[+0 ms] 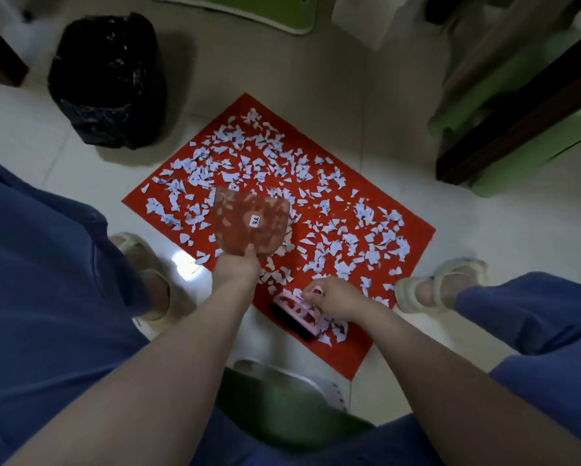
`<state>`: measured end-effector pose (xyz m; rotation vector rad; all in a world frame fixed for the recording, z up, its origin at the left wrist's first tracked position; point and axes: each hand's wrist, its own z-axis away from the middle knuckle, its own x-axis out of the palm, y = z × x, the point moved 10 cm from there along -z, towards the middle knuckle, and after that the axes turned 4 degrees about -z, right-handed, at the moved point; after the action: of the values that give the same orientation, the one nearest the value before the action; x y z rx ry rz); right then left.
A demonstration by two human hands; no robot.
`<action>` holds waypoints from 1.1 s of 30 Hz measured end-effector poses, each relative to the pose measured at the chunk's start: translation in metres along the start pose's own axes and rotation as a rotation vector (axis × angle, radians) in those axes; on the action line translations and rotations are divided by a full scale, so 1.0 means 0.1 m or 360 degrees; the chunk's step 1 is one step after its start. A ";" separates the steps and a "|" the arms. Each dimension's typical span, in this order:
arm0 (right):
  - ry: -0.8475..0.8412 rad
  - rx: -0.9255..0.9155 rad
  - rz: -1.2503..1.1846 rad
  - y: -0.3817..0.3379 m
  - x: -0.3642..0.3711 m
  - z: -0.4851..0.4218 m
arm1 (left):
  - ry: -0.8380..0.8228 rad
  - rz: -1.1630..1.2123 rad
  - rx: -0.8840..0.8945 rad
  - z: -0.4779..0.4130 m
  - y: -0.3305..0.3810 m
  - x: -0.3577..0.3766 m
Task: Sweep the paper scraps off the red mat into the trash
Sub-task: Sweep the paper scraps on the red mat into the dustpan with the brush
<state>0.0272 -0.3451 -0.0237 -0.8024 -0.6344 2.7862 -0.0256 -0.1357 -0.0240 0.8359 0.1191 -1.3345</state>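
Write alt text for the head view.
A person's left hand holds a translucent dustpan over a red mat strewn with white paper scraps, while the right hand grips a pink brush. A black-lined trash bin stands beyond.

Blue trousers (40, 270), pale beige strapped sandals (408, 297) (both feet), forearms (181, 358) bare
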 end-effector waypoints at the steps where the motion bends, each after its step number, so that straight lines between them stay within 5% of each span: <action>1: -0.0051 0.0023 0.0022 0.03 0.07 -0.05 | -0.0003 -0.0001 -0.0014 -0.03 -0.04 0.01; 9: 0.0042 0.0140 0.0089 0.19 0.15 -0.13 | -0.0042 0.0094 -0.0151 -0.12 -0.19 0.10; 15: 0.0471 0.0177 -0.0119 0.22 -0.30 -0.07 | -0.0041 0.0198 -0.0170 -0.16 -0.23 0.13; 25: 0.0185 0.0024 0.0020 -0.15 0.10 -0.15 | -0.0058 0.0401 -0.0295 -0.23 -0.40 0.05; 33: 0.0645 0.0150 0.0138 -0.17 -0.36 -0.17 | -0.0025 0.0479 -0.0329 -0.30 -0.49 -0.03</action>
<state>0.0673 -0.3345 -0.0123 -1.3495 -0.4001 2.5830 -0.0579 -0.1156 -0.0668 0.6398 0.1121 -1.0262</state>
